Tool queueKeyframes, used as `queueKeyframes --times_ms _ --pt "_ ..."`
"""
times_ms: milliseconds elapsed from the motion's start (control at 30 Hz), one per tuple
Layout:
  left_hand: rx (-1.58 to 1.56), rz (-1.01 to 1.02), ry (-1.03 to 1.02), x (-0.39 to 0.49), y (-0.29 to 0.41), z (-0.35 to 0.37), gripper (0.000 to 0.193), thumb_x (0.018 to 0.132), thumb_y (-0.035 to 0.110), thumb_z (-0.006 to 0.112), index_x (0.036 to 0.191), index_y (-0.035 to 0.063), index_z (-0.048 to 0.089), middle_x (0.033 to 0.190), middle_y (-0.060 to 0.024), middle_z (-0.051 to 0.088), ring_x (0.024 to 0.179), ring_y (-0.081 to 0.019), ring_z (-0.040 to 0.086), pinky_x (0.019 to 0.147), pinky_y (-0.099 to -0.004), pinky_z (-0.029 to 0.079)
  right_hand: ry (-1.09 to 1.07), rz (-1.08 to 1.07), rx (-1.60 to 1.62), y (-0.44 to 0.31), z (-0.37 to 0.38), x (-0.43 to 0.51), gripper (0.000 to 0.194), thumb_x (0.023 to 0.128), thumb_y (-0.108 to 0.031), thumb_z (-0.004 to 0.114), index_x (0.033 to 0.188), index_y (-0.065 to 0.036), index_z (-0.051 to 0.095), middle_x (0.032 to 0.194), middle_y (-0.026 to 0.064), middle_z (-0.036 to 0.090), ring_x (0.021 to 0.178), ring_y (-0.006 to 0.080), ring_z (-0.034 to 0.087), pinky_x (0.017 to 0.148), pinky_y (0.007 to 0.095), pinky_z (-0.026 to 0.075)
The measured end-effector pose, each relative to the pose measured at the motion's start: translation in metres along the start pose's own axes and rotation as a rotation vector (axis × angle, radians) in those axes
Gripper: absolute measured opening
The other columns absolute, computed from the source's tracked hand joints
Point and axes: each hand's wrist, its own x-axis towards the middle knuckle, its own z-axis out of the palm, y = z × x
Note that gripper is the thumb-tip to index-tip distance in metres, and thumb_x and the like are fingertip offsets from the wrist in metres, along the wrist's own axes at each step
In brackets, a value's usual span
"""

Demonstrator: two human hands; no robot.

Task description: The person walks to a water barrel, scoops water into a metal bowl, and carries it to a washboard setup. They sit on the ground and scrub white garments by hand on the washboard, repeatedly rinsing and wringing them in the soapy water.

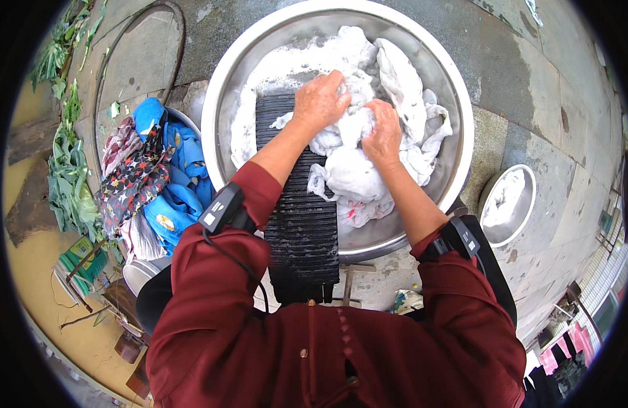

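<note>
Before me stands a large round metal basin (449,66) with suds and a heap of wet white cloth (357,176) in it. My left hand (321,99) has its fingers curled into the cloth near the middle of the basin. To its right, my right hand (382,132) grips a bunched fold of the same cloth. A dark ribbed washboard (303,229) leans from the basin's near rim down into the suds, under my left forearm. White foam (273,66) covers the far left of the basin. A small patch of the cloth shows red marks.
Left of the basin, a heap of blue and patterned cloth (161,173) fills another container. A small metal bowl (528,219) with white contents stands at right. A hose (181,46) curves over the paving slabs (543,148). Leafy greens (69,178) lie along the left edge.
</note>
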Motion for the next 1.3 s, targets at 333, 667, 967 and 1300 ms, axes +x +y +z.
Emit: queueKeyframes --times_ms 333,667,967,1300 --pt "0.136 -0.052 -0.191 -0.106 -0.003 -0.082 0.021 0.093 0.028 0.051 0.083 0.0102 0.055 0.074 -0.0141 0.061 0.074 -0.0351 0.062 0.061 -0.0457 0.047 -0.221 -0.166 0.019 -0.061 0.04 -0.017 0.023 0.075 -0.025 0.064 0.092 -0.01 0.065 0.088 0.0105 0.065 0.086 0.0291 0.06 0.074 0.0405 0.051" --pt "-0.259 -0.153 -0.108 -0.146 0.014 -0.099 0.033 0.094 0.027 0.048 0.115 0.0042 0.06 0.136 -0.0214 0.049 0.126 -0.0382 0.046 0.109 -0.0589 0.027 -0.133 -0.209 0.125 -0.091 0.007 -0.07 0.038 0.075 -0.035 0.071 0.098 -0.005 0.062 0.118 0.0147 0.059 0.115 0.0351 0.052 0.093 0.049 0.04" --pt "0.216 -0.44 -0.022 -0.114 -0.02 -0.056 0.037 0.09 0.034 0.054 0.122 0.0171 0.061 0.149 -0.0118 0.036 0.141 -0.0375 0.024 0.112 -0.0642 0.014 -0.064 -0.146 -0.115 -0.073 0.082 -0.018 0.015 0.084 -0.024 0.059 0.091 -0.011 0.064 0.11 0.0042 0.061 0.103 0.0295 0.053 0.087 0.0455 0.039" --pt "-0.106 -0.139 -0.084 -0.202 0.026 -0.095 0.031 0.086 0.025 0.063 0.11 0.0049 0.062 0.135 -0.0177 0.052 0.132 -0.0348 0.043 0.111 -0.0499 0.032 0.032 -0.338 0.083 -0.126 0.028 -0.101 0.015 0.079 -0.021 0.061 0.084 -0.007 0.06 0.089 0.0082 0.058 0.091 0.0272 0.054 0.083 0.0425 0.041"
